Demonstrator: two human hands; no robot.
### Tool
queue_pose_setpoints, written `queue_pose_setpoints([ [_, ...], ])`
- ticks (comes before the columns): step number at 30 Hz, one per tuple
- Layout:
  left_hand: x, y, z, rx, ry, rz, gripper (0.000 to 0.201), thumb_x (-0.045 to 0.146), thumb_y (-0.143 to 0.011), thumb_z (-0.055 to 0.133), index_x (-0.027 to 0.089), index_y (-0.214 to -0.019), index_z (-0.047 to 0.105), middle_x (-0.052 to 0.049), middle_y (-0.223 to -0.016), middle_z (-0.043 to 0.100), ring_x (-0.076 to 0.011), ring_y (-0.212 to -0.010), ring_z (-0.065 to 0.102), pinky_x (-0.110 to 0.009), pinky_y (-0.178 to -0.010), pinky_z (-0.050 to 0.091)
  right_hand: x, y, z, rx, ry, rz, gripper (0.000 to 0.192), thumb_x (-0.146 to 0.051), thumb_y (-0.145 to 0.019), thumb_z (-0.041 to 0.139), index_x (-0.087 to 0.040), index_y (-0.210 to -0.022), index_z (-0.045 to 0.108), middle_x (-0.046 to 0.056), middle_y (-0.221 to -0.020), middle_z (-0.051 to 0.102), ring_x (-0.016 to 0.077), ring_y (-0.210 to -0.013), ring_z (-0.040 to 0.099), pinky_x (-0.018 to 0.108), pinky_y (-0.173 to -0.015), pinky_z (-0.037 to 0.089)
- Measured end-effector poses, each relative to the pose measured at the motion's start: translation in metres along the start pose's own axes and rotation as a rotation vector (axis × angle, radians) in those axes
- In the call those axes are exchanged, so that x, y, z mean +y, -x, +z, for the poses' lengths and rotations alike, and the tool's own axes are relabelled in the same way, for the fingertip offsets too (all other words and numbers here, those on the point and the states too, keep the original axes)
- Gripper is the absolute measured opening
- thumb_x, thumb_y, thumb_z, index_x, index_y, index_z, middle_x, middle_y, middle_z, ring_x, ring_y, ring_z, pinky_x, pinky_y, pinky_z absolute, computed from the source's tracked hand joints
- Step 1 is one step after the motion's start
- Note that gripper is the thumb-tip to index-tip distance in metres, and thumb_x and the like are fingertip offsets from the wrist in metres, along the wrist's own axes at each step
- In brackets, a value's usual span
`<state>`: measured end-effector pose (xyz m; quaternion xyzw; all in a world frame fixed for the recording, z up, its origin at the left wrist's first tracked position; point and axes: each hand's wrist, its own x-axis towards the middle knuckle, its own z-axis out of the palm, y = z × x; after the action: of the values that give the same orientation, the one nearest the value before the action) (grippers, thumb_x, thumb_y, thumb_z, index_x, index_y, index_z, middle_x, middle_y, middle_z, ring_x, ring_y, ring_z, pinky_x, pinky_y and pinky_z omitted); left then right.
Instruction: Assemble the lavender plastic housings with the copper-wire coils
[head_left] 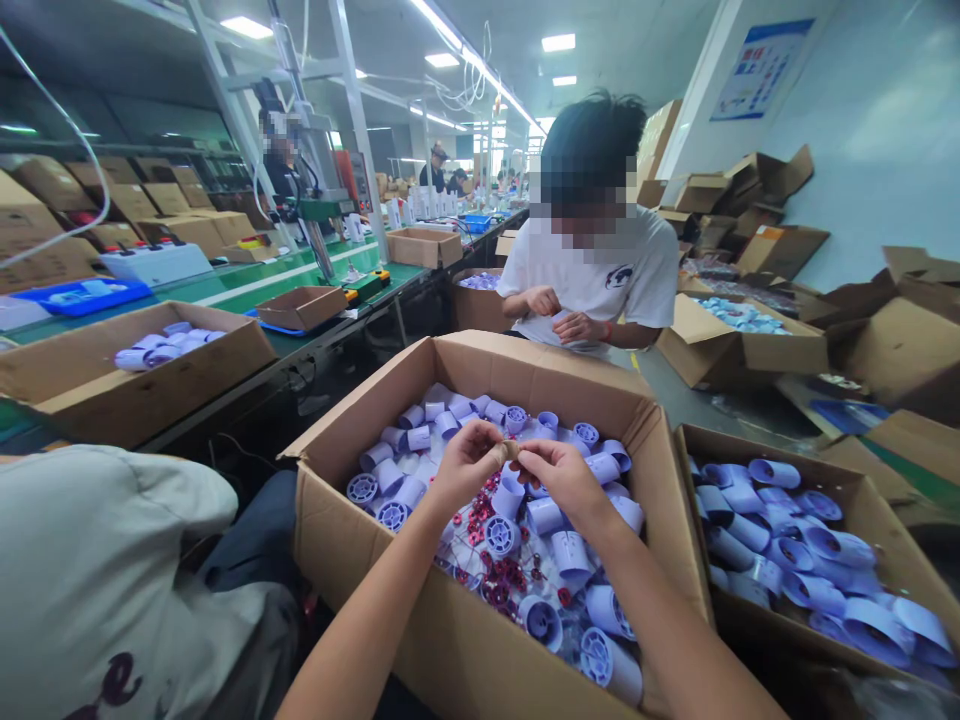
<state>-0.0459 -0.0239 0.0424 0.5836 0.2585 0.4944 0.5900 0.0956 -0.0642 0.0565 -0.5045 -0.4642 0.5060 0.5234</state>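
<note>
My left hand (pixel 471 464) and my right hand (pixel 559 478) meet above the middle of a large open cardboard box (pixel 495 640). Thumbs and fingertips are pinched close together, around something too small and too covered to name. Beneath them the box holds many lilac plastic cylinders (pixel 571 556), some open-ended, some showing a spoked end like this spoked cylinder (pixel 501 537). Small red parts with thin wires (pixel 501 580) lie in a heap among the cylinders, just below my fingers.
A co-worker in a white shirt (pixel 637 260) sits across the box, handling a small part. At right stands another box of lilac cylinders (pixel 795 550). Left runs a green workbench (pixel 247 285) with a shallow carton (pixel 150 390). A grey-clothed person (pixel 112 570) is close at left.
</note>
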Motion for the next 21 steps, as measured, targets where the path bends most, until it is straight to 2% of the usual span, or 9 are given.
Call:
queue_pose_setpoints([
  [7, 0.003, 0.0, -0.002, -0.004, 0.101, -0.057, 0.031, 0.031, -0.065, 0.077, 0.018, -0.075, 0.052, 0.004, -0.07, 0.058, -0.0081, -0.06, 0.053, -0.02, -0.057, 0.044, -0.003, 0.002, -0.005, -0.1, -0.029, -0.027, 0.016, -0.032, -0.061, 0.064, -0.018, -0.065, 0.069, -0.003, -0.053, 0.062, 0.0088, -0.048, 0.05, 0.022, -0.048, 0.036],
  [10, 0.001, -0.001, -0.002, -0.04, 0.119, -0.098, 0.034, 0.035, -0.065, 0.078, 0.019, -0.078, 0.051, 0.003, -0.07, 0.058, -0.0089, -0.06, 0.054, -0.021, -0.058, 0.044, 0.002, 0.001, -0.003, -0.098, -0.076, -0.004, 0.019, -0.035, -0.059, 0.066, -0.018, -0.065, 0.069, -0.001, -0.055, 0.064, 0.0096, -0.047, 0.051, 0.022, -0.046, 0.037],
  [12, -0.002, -0.002, -0.001, -0.046, 0.08, -0.109, 0.036, 0.04, -0.066, 0.077, 0.018, -0.078, 0.051, 0.004, -0.068, 0.056, -0.0086, -0.057, 0.052, -0.021, -0.056, 0.043, 0.006, -0.001, -0.002, -0.025, -0.064, -0.01, 0.022, -0.038, -0.059, 0.064, -0.017, -0.066, 0.069, 0.0, -0.056, 0.065, 0.0106, -0.046, 0.052, 0.023, -0.045, 0.038],
  [17, -0.009, -0.004, 0.002, 0.07, -0.189, -0.013, 0.034, 0.046, -0.071, 0.07, 0.017, -0.072, 0.052, 0.006, -0.058, 0.049, -0.0067, -0.05, 0.041, -0.019, -0.047, 0.033, 0.014, -0.006, 0.0, 0.193, 0.018, -0.09, 0.024, -0.04, -0.064, 0.061, -0.018, -0.069, 0.068, -0.001, -0.055, 0.061, 0.0124, -0.049, 0.051, 0.024, -0.046, 0.039],
  [21, -0.013, -0.004, 0.003, 0.0, -0.327, 0.069, 0.03, 0.045, -0.079, 0.061, 0.015, -0.079, 0.062, 0.0, -0.065, 0.057, -0.0095, -0.055, 0.047, -0.021, -0.052, 0.038, 0.016, -0.004, 0.002, 0.291, 0.208, -0.248, 0.021, -0.037, -0.071, 0.056, -0.019, -0.072, 0.067, 0.002, -0.062, 0.066, 0.0164, -0.056, 0.056, 0.027, -0.053, 0.044],
])
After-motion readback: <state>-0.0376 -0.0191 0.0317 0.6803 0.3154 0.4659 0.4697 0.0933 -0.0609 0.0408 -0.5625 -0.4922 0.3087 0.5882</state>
